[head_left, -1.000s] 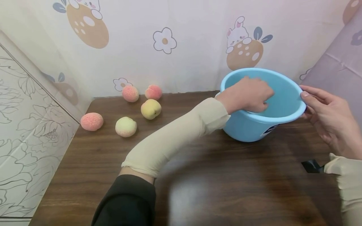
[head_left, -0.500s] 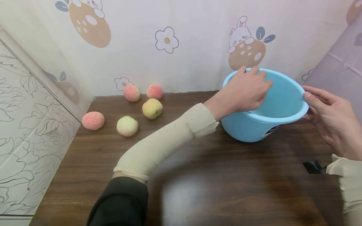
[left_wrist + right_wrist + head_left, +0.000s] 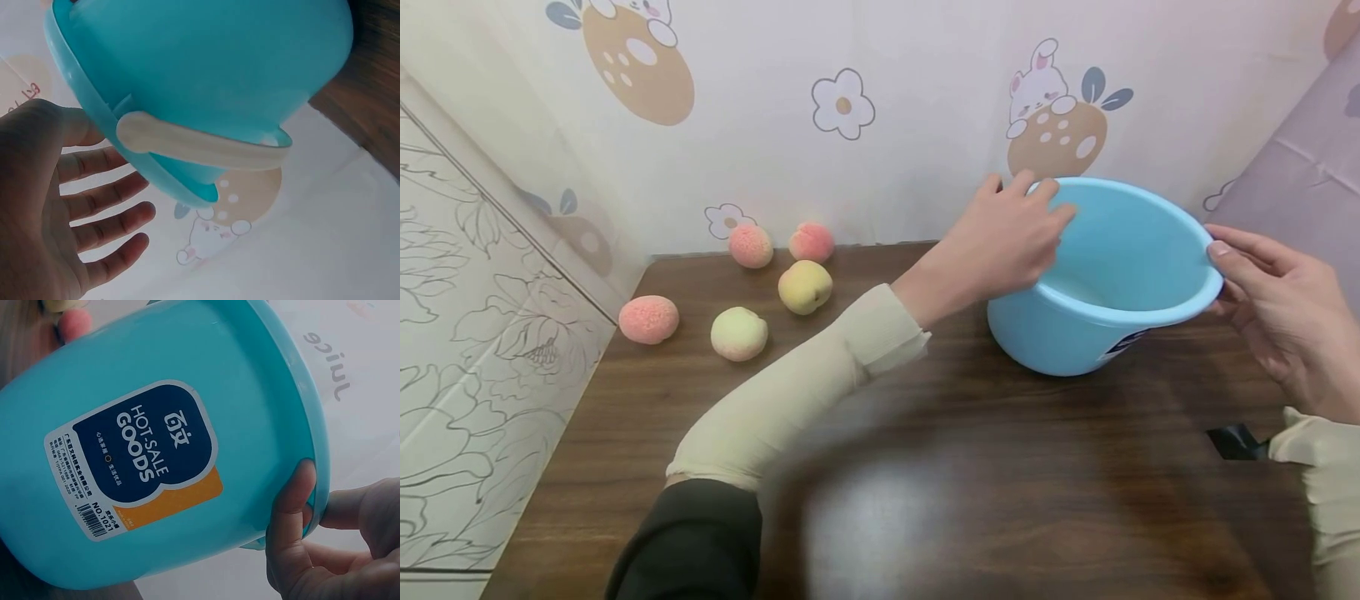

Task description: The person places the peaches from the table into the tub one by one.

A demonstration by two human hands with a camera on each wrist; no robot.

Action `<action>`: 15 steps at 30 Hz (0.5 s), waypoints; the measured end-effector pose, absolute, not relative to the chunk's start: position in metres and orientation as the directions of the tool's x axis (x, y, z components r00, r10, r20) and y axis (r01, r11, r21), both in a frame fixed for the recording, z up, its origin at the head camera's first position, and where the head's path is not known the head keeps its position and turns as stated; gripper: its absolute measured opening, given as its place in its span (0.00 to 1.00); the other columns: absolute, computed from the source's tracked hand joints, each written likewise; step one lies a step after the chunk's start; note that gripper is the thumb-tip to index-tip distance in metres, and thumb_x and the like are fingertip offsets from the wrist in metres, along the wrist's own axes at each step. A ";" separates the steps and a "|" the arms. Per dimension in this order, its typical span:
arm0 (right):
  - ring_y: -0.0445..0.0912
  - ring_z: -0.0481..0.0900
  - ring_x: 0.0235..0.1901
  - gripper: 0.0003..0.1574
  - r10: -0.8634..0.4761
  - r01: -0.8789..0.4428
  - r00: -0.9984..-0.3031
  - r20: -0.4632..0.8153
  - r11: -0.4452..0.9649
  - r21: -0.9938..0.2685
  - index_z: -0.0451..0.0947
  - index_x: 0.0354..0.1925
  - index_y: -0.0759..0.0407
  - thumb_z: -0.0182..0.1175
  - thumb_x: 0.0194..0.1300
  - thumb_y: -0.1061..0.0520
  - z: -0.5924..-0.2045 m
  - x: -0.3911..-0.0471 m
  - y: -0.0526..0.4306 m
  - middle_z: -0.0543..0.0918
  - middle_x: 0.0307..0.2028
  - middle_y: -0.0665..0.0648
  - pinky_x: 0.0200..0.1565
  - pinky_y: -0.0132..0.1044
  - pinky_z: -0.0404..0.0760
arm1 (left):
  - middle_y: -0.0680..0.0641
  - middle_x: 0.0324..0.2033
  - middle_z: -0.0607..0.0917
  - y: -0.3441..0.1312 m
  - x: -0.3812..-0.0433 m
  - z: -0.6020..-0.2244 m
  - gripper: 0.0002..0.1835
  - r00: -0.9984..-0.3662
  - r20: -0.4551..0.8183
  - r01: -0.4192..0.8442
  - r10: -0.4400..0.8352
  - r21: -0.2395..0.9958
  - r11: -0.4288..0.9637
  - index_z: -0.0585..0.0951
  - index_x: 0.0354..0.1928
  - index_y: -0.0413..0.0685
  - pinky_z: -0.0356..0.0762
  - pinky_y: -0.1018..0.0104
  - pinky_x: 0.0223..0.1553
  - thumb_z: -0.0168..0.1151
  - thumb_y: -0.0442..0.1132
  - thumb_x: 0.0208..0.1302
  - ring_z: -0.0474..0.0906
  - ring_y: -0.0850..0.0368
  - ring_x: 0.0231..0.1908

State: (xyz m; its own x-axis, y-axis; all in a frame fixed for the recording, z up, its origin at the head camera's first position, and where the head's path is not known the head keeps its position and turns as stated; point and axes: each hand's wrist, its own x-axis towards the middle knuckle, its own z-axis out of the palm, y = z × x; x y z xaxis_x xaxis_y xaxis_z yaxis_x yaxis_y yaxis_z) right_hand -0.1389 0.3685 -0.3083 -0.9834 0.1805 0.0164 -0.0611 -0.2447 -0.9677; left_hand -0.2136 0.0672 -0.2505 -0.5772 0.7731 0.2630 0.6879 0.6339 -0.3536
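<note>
A light blue bucket (image 3: pixel 1060 333) stands on the brown wooden table at the right. My right hand (image 3: pixel 1292 308) pinches its right rim between thumb and fingers. At the left rim is my left hand (image 3: pixel 1000 237), its fingers loosely spread and holding nothing. In the left wrist view those fingers (image 3: pixel 112 194) lie beside the rim; whether they touch it I cannot tell. The bucket's white handle (image 3: pixel 212 147) hangs along its outside. A dark blue label (image 3: pixel 147 444) shows in the right wrist view. The bucket's floor is only partly visible.
Several peach-like balls lie at the table's left: a pink one (image 3: pixel 649 319), a pale green one (image 3: pixel 739 333), a yellow one (image 3: pixel 805 287) and others behind. A printed curtain (image 3: pixel 910 125) hangs along the table's back edge. A black strip (image 3: pixel 1236 442) sits by the right sleeve.
My left hand has risen out of the bucket and moved left to its left rim, with the fingers spreading. My right hand keeps its grip on the rim. The balls stay put.
</note>
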 end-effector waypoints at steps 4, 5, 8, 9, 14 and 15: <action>0.42 0.91 0.34 0.18 0.179 -0.063 -0.984 0.020 -0.240 -0.969 0.84 0.58 0.54 0.63 0.72 0.62 -0.309 -0.140 0.369 0.92 0.44 0.49 0.29 0.33 0.87 | 0.54 0.55 0.81 0.058 -0.214 -0.254 0.21 -0.587 0.287 0.668 0.757 -0.357 0.653 0.79 0.56 0.61 0.74 0.60 0.51 0.35 0.47 0.75 0.75 0.56 0.54; 0.42 0.91 0.34 0.18 0.180 -0.064 -0.983 0.020 -0.240 -0.969 0.84 0.58 0.54 0.63 0.72 0.62 -0.309 -0.140 0.369 0.92 0.44 0.49 0.29 0.33 0.87 | 0.54 0.55 0.81 0.055 -0.214 -0.255 0.21 -0.590 0.292 0.662 0.753 -0.358 0.658 0.79 0.55 0.60 0.74 0.60 0.51 0.35 0.47 0.75 0.75 0.56 0.54; 0.42 0.91 0.34 0.17 0.181 -0.067 -0.983 0.022 -0.247 -0.967 0.84 0.58 0.54 0.63 0.72 0.63 -0.310 -0.140 0.370 0.92 0.44 0.49 0.29 0.33 0.87 | 0.53 0.53 0.82 0.049 -0.215 -0.258 0.20 -0.596 0.302 0.654 0.744 -0.355 0.668 0.78 0.55 0.59 0.74 0.61 0.47 0.36 0.47 0.76 0.76 0.56 0.51; 0.42 0.91 0.34 0.17 0.182 -0.067 -0.983 0.022 -0.247 -0.967 0.84 0.57 0.54 0.63 0.72 0.63 -0.310 -0.140 0.370 0.92 0.44 0.49 0.29 0.34 0.87 | 0.53 0.53 0.82 0.046 -0.216 -0.259 0.19 -0.597 0.303 0.653 0.743 -0.354 0.669 0.78 0.55 0.58 0.74 0.61 0.47 0.36 0.46 0.76 0.76 0.55 0.51; 0.41 0.91 0.35 0.18 0.187 -0.060 -0.982 0.016 -0.231 -0.971 0.84 0.58 0.53 0.64 0.72 0.62 -0.310 -0.141 0.370 0.91 0.45 0.48 0.29 0.33 0.87 | 0.52 0.55 0.80 0.034 -0.219 -0.261 0.19 -0.628 0.281 0.651 0.725 -0.321 0.688 0.75 0.61 0.55 0.74 0.59 0.49 0.40 0.47 0.77 0.76 0.54 0.51; 0.41 0.91 0.35 0.18 0.186 -0.059 -0.982 0.015 -0.232 -0.971 0.84 0.58 0.53 0.64 0.72 0.62 -0.309 -0.141 0.369 0.91 0.45 0.48 0.29 0.33 0.87 | 0.52 0.56 0.80 0.031 -0.220 -0.261 0.19 -0.641 0.272 0.648 0.718 -0.308 0.696 0.74 0.63 0.55 0.74 0.59 0.49 0.41 0.48 0.78 0.75 0.53 0.51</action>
State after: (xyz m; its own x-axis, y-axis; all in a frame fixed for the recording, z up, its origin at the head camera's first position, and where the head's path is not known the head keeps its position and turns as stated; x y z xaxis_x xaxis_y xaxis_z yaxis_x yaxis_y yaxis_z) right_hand -0.1410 0.3694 -0.3094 -0.9824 0.1864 0.0153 -0.0591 -0.2316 -0.9710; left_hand -0.2204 0.0310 -0.2609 -0.6412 0.7177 0.2716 0.6484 0.6960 -0.3083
